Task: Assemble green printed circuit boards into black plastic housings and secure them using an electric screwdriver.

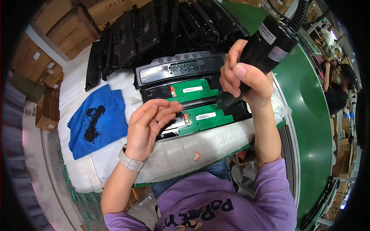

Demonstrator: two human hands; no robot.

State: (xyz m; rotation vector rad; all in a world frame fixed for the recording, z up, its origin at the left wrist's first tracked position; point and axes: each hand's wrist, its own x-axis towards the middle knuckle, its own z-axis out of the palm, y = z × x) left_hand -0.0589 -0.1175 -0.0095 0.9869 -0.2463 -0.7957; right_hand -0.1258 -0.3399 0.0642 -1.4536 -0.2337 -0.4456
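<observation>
- I have the right hand [246,73] wrapped firmly round the driver [269,44], which slants above the right end of the near board [210,119].
- I see the left hand [148,123] half open, fingers lightly bent, at the near board's left end; whether it touches the case [243,111], I cannot tell.
- The driver's lower end blocks my sight of part of the near board.
- Beyond the near board: the far board [196,93], then a panel [154,73] and stacked black parts [146,32].
- Left of the near board: a blue cloth [111,111] carrying small black pieces [92,123].
- I make out white printed labels on both boards, two on the driver.
</observation>
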